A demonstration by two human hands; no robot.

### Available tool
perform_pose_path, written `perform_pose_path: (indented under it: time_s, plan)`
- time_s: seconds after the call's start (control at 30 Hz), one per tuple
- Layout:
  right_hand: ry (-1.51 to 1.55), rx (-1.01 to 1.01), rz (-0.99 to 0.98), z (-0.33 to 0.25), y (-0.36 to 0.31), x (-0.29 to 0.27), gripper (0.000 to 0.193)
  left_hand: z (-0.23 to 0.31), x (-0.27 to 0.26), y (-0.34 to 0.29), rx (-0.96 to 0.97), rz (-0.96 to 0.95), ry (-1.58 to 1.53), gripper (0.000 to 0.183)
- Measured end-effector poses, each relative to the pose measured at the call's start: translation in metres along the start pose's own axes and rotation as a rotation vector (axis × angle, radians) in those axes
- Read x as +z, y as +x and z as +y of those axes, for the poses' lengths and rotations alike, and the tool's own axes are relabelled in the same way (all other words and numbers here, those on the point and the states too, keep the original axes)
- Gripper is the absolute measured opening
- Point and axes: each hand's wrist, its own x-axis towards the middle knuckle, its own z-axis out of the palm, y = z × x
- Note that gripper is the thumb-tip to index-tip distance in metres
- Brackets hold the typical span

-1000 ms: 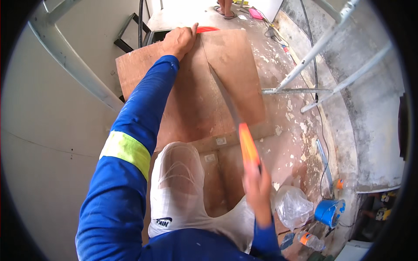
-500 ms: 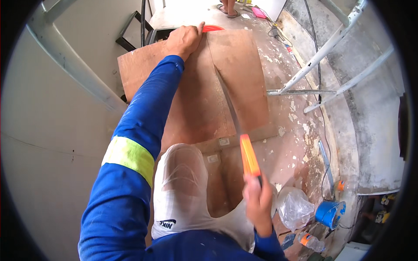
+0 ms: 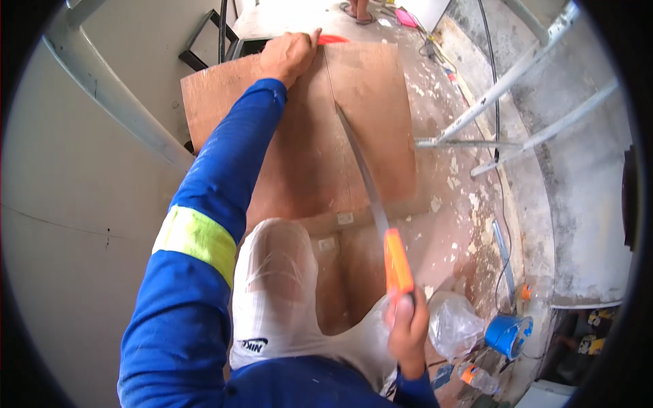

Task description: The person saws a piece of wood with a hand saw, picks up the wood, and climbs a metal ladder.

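Saw [image 3: 378,209] held; bucket [image 3: 502,333] beside bag [image 3: 454,325].

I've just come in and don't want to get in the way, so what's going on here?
A person in blue sleeves has both hands occupied. The left hand is on the far edge of a brown board, and the right hand grips an orange-handled saw. The saw slants over the board, its far end meeting a thin line that runs from that edge. Someone else's feet show farther off.
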Motion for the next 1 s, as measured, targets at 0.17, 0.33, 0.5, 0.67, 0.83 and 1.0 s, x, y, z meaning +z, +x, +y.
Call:
perform_pose_path:
  time_s: [0.17,0.33,0.5,0.67,0.83,1.0]
  plan:
    - [-0.179,-0.382,0.044,-0.007,0.264,0.112,0.054,0.014,0.016,0.003,0.03,0.004,0.002,0.075]
    - [0.151,-0.146,-0.113,0.015,0.164,0.084,0.038,-0.023,0.004,0.002,-0.002,-0.018,0.051,0.074]
    - [0.017,0.02,-0.037,0.009,0.021,0.01,0.038,0.01,0.001,0.003,-0.022,-0.052,0.029,0.074]
    - [-0.127,-0.346,0.046,0.005,0.232,0.11,0.044,0.001,0.019,0.007,0.026,0.011,0.057,0.072]
    - [0.073,-0.266,-0.054,0.024,0.179,0.098,0.038,-0.021,0.01,0.005,0.034,0.022,0.09,0.073]
    - [0.007,-0.035,-0.058,0.04,-0.02,0.002,0.038,0.01,0.002,0.004,0.008,-0.033,0.016,0.072]
